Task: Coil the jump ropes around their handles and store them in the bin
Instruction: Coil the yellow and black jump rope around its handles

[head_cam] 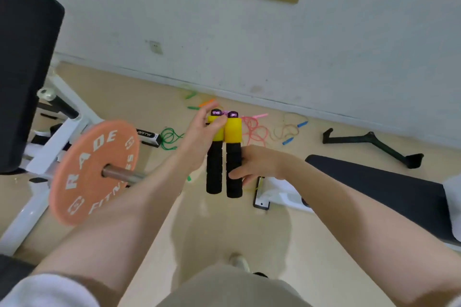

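Two jump rope handles (233,157), black foam below and yellow foam above with dark caps, stand upright side by side in front of me. My right hand (257,164) grips their black lower halves from the right. My left hand (202,134) is at the yellow tops, thumb on the left handle, fingers spread and blurred. Their rope is too thin to make out. More ropes lie loose on the floor by the wall: a green one (171,138), a pink one (254,129), and one with blue handles (290,132). No bin is in view.
An orange weight plate (92,172) on a barbell juts in from the white rack at left. A black bench pad (386,192) lies at right, a black metal bar attachment (374,143) beyond it. A phone (260,197) lies on the floor under my right hand.
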Demonstrator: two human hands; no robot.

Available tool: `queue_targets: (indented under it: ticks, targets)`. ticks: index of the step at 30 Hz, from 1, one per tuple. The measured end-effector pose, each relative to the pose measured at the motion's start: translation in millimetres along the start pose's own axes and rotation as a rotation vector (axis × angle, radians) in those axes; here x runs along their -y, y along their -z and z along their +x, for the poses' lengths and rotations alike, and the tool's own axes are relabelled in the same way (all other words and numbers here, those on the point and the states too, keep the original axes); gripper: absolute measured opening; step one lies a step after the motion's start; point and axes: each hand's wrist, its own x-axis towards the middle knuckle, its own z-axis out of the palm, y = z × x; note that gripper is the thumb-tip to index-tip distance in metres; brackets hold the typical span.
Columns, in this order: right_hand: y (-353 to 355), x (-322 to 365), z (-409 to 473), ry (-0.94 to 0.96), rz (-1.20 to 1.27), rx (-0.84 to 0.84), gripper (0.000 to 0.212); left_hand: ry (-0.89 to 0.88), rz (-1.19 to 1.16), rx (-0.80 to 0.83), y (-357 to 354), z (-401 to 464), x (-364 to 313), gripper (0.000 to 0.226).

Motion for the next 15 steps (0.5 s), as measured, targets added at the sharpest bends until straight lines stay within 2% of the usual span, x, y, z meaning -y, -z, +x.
queue_targets:
  ticks: [3,6,9,11,13,14,15]
  targets:
    - [8,-1,4,-0.009,0.045,0.051,0.034,0.006,-0.019,0.115,-7,0,5,0.043]
    - [15,-1,8,-0.047,0.071,0.108,0.036,-0.035,0.077,0.174,-8,1,5,0.053]
    - [17,3,14,-0.104,-0.068,0.106,0.031,-0.115,0.199,0.186,-7,-4,-8,0.05]
    - [25,6,14,-0.103,-0.412,-0.014,0.029,-0.184,0.274,0.217,-1,-8,-17,0.049]
    - [36,8,13,-0.087,-0.678,-0.279,0.035,-0.198,0.337,0.273,8,-15,-28,0.048]
    - [38,8,10,-0.054,-0.589,-0.404,0.038,-0.189,0.36,0.306,14,-19,-34,0.046]
    - [38,9,8,0.034,-0.356,-0.45,0.044,-0.181,0.386,0.341,19,-23,-39,0.045]
